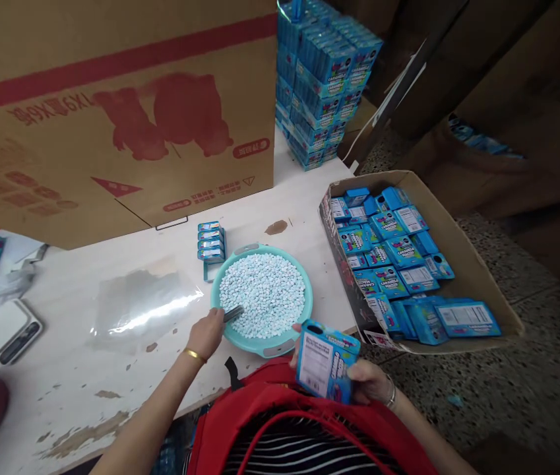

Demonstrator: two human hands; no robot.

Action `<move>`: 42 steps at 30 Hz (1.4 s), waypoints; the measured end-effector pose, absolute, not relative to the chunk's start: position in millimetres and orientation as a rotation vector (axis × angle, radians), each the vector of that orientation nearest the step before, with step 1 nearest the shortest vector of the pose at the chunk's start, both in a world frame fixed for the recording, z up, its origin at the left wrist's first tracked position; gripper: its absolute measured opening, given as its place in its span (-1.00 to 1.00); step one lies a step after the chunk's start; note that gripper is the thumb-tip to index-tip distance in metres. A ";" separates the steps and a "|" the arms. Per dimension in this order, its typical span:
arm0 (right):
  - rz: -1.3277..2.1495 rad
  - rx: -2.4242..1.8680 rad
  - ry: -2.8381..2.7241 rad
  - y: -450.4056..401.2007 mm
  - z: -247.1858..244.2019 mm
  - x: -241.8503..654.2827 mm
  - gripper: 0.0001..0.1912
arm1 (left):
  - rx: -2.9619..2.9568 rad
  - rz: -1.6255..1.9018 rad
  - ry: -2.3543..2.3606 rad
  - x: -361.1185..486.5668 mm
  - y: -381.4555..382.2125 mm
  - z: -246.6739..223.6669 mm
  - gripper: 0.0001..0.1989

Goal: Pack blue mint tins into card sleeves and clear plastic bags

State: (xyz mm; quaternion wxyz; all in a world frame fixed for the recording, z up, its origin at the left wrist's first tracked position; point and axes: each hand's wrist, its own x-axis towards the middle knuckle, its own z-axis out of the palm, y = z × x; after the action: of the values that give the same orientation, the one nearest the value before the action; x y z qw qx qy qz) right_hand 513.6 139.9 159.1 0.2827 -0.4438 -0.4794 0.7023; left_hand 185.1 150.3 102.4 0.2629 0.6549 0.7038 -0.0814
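My left hand (207, 333) is closed round a small grey metal scoop (233, 313) at the left rim of a turquoise basin. Small pale blue and white candies (264, 293) fill the basin (305, 270); the scoop's tip rests among them. In front of my red apron, my right hand (367, 381) grips a blue candy box (326, 361), its label side facing up. Fingertips show at the box's far left edge. Whether the box is open at the top, I cannot make out. Behind the basin, several small blue boxes (211, 242) stand in a row.
A cardboard tray (482, 277) at the right holds many blue candy boxes. Wrapped blue packs (326, 79) are stacked behind it. One large carton (171, 132) walls off the table's back. Clear plastic sheets (146, 307) and a white scale (7, 330) lie at the left.
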 end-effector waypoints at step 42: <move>0.932 -1.266 -2.125 205.7 92.7 457.8 -0.66 | 2.263 -0.289 1.381 236.9 222.4 200.6 -0.77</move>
State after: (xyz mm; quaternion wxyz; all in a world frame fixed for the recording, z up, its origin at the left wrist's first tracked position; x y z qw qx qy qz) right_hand 457.8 205.7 92.7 0.2466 -0.4642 -0.7791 0.3417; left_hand 236.9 222.4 200.6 0.2350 0.8248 0.5033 -0.1053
